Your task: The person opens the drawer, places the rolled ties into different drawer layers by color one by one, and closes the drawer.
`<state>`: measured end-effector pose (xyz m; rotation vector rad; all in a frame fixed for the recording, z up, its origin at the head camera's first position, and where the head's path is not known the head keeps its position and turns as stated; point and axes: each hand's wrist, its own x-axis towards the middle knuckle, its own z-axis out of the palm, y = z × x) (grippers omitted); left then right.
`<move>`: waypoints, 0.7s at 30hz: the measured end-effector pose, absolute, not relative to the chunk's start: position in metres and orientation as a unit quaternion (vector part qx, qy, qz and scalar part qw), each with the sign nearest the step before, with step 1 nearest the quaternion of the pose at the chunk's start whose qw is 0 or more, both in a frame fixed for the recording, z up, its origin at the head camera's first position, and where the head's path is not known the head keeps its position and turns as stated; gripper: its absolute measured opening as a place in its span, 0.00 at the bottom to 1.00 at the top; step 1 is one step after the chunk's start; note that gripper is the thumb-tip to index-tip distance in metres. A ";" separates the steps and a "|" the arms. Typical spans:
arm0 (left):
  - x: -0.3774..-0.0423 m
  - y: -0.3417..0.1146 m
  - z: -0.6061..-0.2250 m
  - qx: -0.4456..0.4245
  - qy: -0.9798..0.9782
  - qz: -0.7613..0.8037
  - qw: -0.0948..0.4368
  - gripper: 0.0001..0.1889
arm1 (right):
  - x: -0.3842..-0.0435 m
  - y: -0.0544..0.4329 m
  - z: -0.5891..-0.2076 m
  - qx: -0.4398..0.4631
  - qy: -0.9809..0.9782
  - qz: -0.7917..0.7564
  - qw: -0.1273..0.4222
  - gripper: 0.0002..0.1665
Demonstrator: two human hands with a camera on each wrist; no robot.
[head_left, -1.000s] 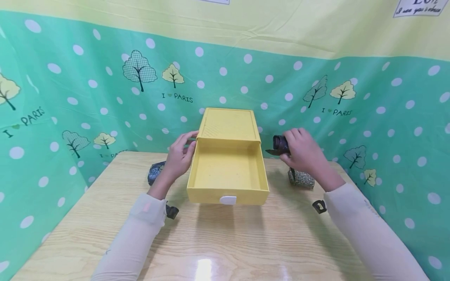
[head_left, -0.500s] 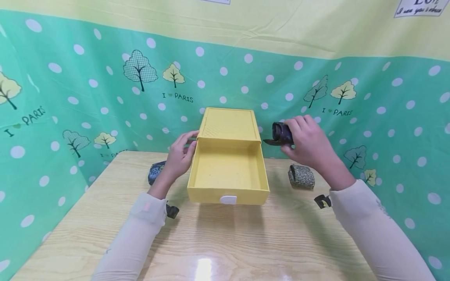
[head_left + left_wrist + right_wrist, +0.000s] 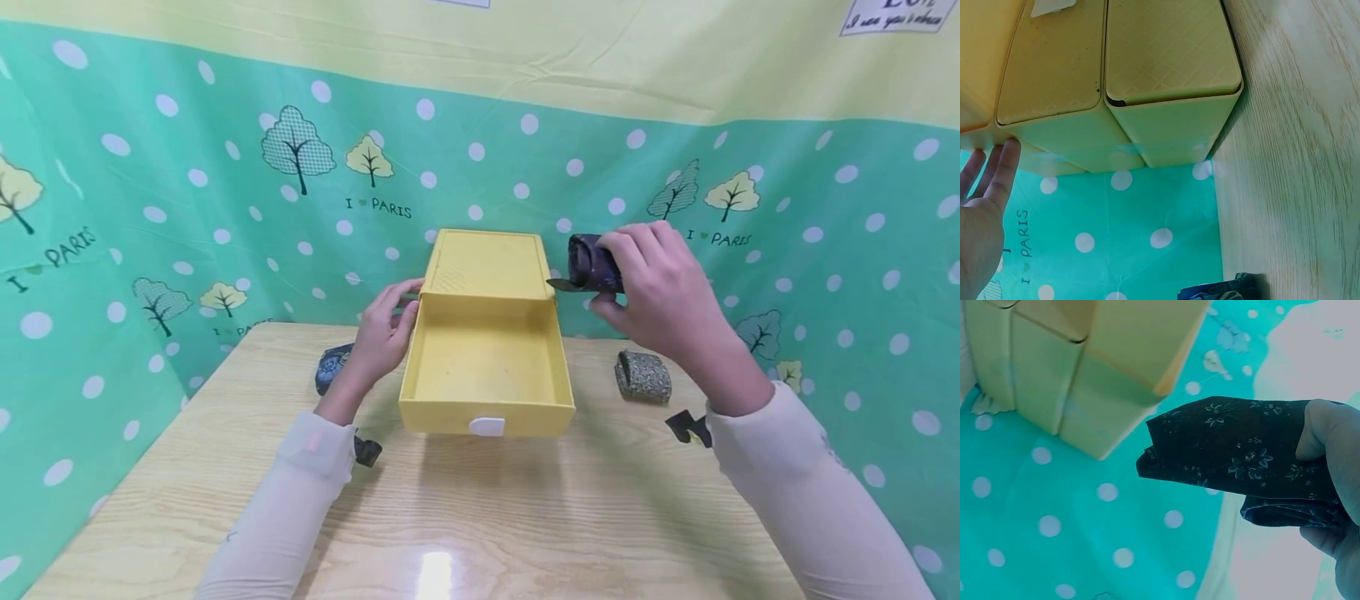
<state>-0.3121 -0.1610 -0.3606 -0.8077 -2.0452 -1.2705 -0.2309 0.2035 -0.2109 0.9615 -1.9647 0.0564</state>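
My right hand [image 3: 663, 287] pinches a rolled dark necktie [image 3: 592, 265] in the air, to the right of a yellow drawer unit. In the right wrist view the floral necktie [image 3: 1235, 447] has its pointed end sticking out beyond my thumb. The top drawer [image 3: 486, 358] is pulled out, its inside bare, with a white handle [image 3: 487, 427] on the front. My left hand [image 3: 382, 337] rests against the left side of the unit; in the left wrist view its fingers [image 3: 1007, 169] are straight and touch the yellow wall.
A grey speckled rolled necktie [image 3: 642, 377] lies on the table right of the drawer unit. A blue patterned roll [image 3: 332, 368] lies left, partly behind my left arm. Small dark objects show beside both cuffs. A green dotted curtain [image 3: 480, 183] hangs behind the wooden table [image 3: 480, 508].
My right hand has risen with the rolled necktie and shifted it slightly left, uncovering the grey roll. The left hand and the drawer stay still.
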 end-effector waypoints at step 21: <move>-0.311 -0.160 -0.359 -0.302 -0.769 -0.479 0.297 0.19 | -0.204 0.157 -0.213 0.458 -0.751 0.012 0.475 0.30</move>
